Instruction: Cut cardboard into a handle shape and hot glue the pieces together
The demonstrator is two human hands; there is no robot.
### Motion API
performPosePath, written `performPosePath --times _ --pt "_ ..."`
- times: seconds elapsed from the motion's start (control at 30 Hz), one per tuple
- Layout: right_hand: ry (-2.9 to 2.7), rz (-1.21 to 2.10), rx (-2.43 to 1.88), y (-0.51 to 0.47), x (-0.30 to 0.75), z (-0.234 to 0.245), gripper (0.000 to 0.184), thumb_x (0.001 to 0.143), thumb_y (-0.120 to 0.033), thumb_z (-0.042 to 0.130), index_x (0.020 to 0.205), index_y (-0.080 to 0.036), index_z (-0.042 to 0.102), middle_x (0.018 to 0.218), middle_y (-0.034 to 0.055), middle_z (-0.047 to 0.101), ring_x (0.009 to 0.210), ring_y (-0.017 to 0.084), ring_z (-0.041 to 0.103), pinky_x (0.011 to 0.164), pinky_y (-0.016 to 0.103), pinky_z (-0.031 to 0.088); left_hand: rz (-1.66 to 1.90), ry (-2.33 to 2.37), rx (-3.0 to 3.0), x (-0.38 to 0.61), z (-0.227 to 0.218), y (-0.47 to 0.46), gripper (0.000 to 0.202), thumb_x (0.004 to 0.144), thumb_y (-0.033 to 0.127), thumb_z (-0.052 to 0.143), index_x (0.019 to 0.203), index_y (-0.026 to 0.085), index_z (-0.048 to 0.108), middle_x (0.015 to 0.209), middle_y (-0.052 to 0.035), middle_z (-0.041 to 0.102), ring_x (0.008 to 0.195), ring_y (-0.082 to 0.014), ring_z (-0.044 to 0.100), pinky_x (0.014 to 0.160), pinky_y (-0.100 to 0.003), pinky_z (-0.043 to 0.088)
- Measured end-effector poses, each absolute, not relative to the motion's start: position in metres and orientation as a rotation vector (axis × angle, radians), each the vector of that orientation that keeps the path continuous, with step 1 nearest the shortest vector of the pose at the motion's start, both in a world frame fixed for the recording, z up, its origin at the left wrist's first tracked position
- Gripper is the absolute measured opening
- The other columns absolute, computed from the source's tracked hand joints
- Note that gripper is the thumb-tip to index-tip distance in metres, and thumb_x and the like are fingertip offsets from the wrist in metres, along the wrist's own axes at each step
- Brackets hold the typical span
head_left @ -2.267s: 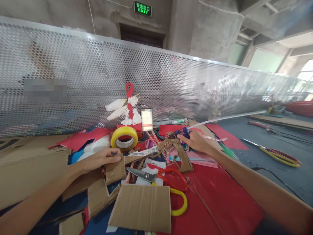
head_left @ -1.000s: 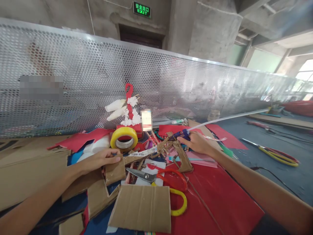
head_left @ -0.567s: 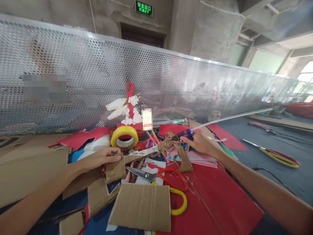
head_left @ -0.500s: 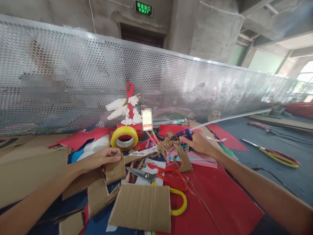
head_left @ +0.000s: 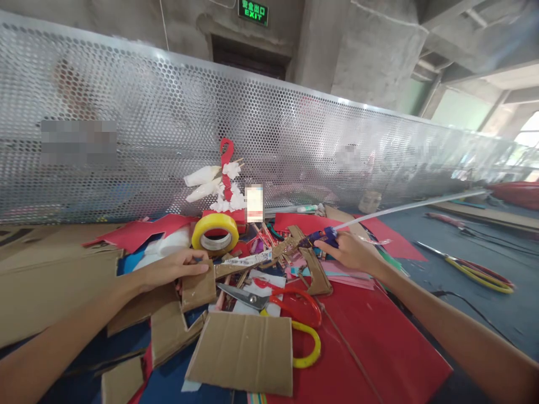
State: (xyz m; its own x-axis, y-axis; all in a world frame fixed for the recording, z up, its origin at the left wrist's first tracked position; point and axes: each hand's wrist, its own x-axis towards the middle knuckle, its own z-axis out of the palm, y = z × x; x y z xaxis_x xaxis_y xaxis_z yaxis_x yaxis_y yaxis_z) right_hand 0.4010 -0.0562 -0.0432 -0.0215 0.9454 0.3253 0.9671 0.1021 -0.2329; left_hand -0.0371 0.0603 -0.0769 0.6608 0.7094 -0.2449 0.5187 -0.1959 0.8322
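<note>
My right hand (head_left: 351, 251) is closed around a blue glue gun (head_left: 319, 238) with a long white glue stick (head_left: 412, 205) trailing out behind it. The gun's nozzle points at the top of a small brown cardboard structure (head_left: 309, 264). My left hand (head_left: 174, 268) lies over a cardboard piece (head_left: 199, 287), fingers curled and pressing on its upper edge beside a strip joined to the structure. Scissors with red and yellow handles (head_left: 286, 314) lie just in front, between my hands.
A yellow tape roll (head_left: 215, 232) and a red-and-white craft figure (head_left: 223, 185) stand behind. A flat cardboard rectangle (head_left: 244, 352), red paper sheet (head_left: 379, 348) and cardboard scraps cover the near table. A perforated metal screen (head_left: 295, 146) runs along the back. Yellow-handled tool (head_left: 475, 269) lies right.
My right hand with the glue gun has shifted slightly right and lower over the cardboard structure. The left hand stays pressed on the cardboard piece. The view tilted a little.
</note>
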Motion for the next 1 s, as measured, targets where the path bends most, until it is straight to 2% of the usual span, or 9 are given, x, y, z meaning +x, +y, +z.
performPosePath --times 0.13,0.23,0.3,0.43,0.63,1.0 --pt "-1.992 0.035 -1.830 -0.058 0.393 -0.043 0.051 0.093 -0.060 0.047 0.058 -0.023 0.046 0.056 0.0026 0.054 0.055 0.017 0.050 0.056 0.031 0.034 0.242 0.980 1.866 -0.036 -0.075 0.059 0.052 0.078 0.071 0.066 0.088 0.021 0.057 0.065 0.0036 0.051 0.054 -0.0138 0.051 0.040 -0.020 0.036" --pt "-2.001 0.194 -1.780 -0.059 0.390 -0.037 0.049 0.094 -0.059 0.046 0.062 -0.022 0.048 0.058 0.0011 0.054 0.057 0.017 0.052 0.058 0.030 0.036 0.242 0.989 1.866 -0.036 -0.075 0.059 0.051 0.079 0.070 0.066 0.088 0.021 0.057 0.066 0.0030 0.053 0.054 -0.0137 0.052 0.040 -0.020 0.035" --pt "-1.993 0.224 -1.804 -0.060 0.389 -0.031 0.050 0.094 -0.060 0.045 0.061 -0.023 0.045 0.054 -0.0002 0.050 0.055 0.017 0.050 0.057 0.030 0.035 0.237 0.984 1.869 -0.037 -0.076 0.060 0.050 0.080 0.070 0.065 0.089 0.021 0.056 0.067 0.0026 0.054 0.053 -0.0133 0.052 0.040 -0.020 0.035" --pt "-1.962 0.163 -1.861 -0.061 0.391 -0.030 0.054 0.093 -0.063 0.044 0.057 -0.023 0.038 0.049 -0.0013 0.041 0.050 0.016 0.045 0.055 0.030 0.032 0.227 0.961 1.872 -0.039 -0.080 0.063 0.049 0.083 0.069 0.063 0.090 0.021 0.056 0.067 0.0022 0.057 0.051 -0.0125 0.051 0.040 -0.020 0.033" --pt "-1.991 0.057 -1.789 -0.054 0.390 -0.048 0.056 0.092 -0.063 0.045 0.056 -0.023 0.035 0.052 -0.0014 0.039 0.052 0.014 0.039 0.055 0.030 0.029 0.232 0.946 1.859 -0.040 -0.082 0.065 0.048 0.084 0.067 0.064 0.091 0.021 0.056 0.067 0.0034 0.056 0.049 -0.0119 0.051 0.041 -0.020 0.035" --pt "-2.010 0.030 -1.799 -0.053 0.393 -0.050 0.056 0.094 -0.063 0.046 0.056 -0.022 0.039 0.053 -0.0007 0.044 0.052 0.014 0.040 0.056 0.030 0.028 0.254 0.952 1.851 -0.039 -0.080 0.063 0.048 0.081 0.068 0.066 0.088 0.021 0.056 0.068 0.0024 0.052 0.055 -0.0134 0.051 0.042 -0.020 0.038"
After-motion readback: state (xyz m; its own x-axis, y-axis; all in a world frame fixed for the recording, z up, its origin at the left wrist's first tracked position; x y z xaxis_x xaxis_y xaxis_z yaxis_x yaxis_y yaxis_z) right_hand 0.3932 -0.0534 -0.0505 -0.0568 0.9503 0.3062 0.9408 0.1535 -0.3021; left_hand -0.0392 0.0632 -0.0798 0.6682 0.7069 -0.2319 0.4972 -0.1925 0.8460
